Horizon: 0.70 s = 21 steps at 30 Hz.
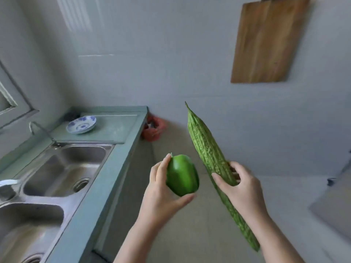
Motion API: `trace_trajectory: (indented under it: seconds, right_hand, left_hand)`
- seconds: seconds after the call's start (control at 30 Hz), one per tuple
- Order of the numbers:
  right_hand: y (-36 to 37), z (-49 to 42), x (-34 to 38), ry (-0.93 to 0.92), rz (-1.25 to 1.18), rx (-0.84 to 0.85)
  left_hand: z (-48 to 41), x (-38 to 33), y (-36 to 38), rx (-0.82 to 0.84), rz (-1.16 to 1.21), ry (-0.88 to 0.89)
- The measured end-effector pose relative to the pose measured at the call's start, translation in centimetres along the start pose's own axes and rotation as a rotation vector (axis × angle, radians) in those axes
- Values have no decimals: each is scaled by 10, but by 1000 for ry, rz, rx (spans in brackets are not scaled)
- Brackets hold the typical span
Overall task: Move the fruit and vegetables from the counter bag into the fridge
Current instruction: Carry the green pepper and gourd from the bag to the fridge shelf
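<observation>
Green pepper in left hand: fingers curl over its top, thumb underneath, held in the air beside the counter edge. Bitter gourd in right hand, gripped about mid-length with fingers wrapped round it. Its pointed tip angles up and away, and the other end runs down past the wrist. I note the two vegetables are near each other, not touching. Left of the hands: green counter with a steel double sink. Farther along it, a blue-and-white plate. Past the counter's end, a red bag low in the corner. On the far wall, a wooden cutting board.
</observation>
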State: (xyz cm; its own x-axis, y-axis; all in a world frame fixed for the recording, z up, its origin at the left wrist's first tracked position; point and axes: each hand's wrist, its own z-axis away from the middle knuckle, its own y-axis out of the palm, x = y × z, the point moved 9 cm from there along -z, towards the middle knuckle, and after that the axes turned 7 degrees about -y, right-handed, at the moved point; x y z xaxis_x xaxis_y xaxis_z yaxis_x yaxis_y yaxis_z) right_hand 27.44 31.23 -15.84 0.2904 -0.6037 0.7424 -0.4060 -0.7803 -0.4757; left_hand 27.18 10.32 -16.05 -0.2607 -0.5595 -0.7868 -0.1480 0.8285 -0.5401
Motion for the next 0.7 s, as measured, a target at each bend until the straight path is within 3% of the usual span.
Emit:
trace_trajectory:
  seconds: [0.37,0.7]
  right_hand:
    - [-151,-38,-116,187,229,-346]
    - [-217,-131,-193,357,350,-532]
  left_hand:
    - [-96,-82,181,278,88,207]
    - [-221,-148,323,521,199,402]
